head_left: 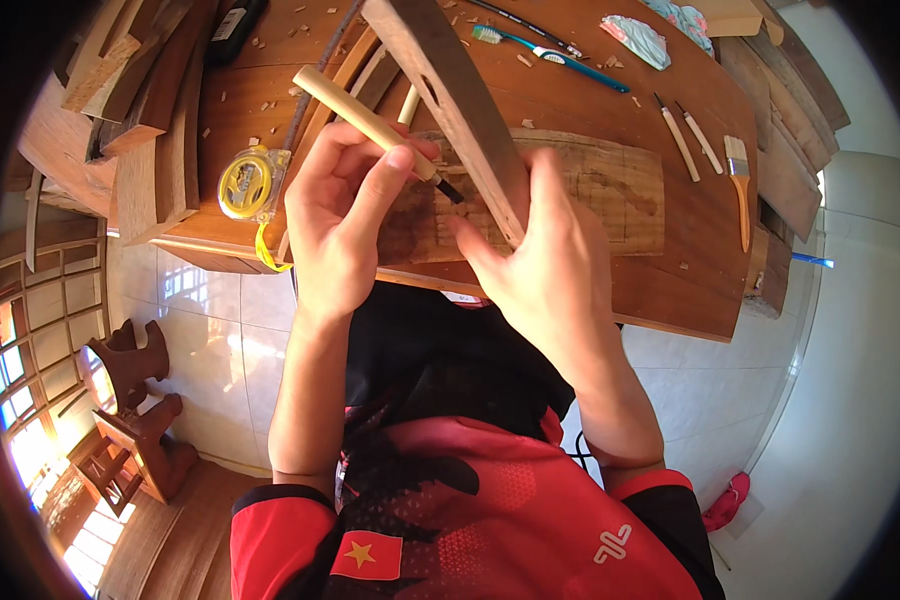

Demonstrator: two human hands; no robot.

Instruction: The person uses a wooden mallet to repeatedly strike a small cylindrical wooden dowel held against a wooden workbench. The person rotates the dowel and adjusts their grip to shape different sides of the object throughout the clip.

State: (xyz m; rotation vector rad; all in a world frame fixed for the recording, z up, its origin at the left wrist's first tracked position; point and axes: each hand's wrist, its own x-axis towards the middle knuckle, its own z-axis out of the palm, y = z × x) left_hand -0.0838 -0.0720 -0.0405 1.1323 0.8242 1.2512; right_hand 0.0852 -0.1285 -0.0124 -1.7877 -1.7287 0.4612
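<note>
My left hand [335,230] grips a pale wooden-handled chisel [355,110], its short dark blade pointing down-right over a worn board [630,200] with faint lines. My right hand [550,260] grips a long greyish-brown wooden bar [440,90], which stands slanted with its lower end between my thumb and fingers. The blade is beside the bar; whether they touch I cannot tell. A second pale rod [408,105] shows behind the chisel, partly hidden.
A yellow tape measure [245,185] lies left, near stacked planks [150,150]. On the tabletop [690,280] are a toothbrush [580,75], pencil [520,25], two slim tools [680,140], paintbrush [738,190], crumpled cloth [640,40] and shavings. More planks [790,120] stand right.
</note>
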